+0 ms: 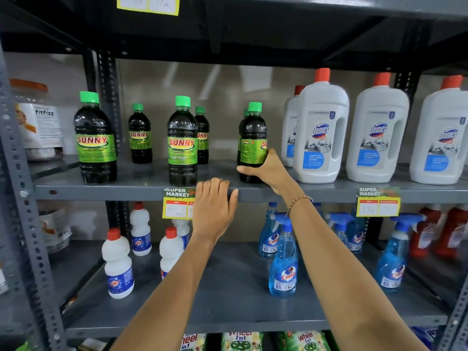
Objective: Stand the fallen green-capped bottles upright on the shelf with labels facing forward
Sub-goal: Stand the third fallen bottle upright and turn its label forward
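Several dark green-capped Sunny bottles stand upright on the grey middle shelf point(141, 184). My right hand point(268, 171) is wrapped around the lower body of the rightmost bottle point(253, 140), which stands with its label turned to the right; another green cap shows just behind it. My left hand point(215, 206) rests on the shelf's front edge, fingers curled over the lip, holding no bottle. The front bottles at the left point(95, 140) and centre point(182, 143) show their labels forward, each with a smaller-looking bottle point(140, 135) behind.
White red-capped Domex jugs point(320, 127) stand right beside the held bottle. Yellow price tags point(177, 205) hang from the shelf edge. The shelf below holds white bottles point(119, 264) and blue spray bottles point(283, 259). A steel upright point(22, 198) frames the left.
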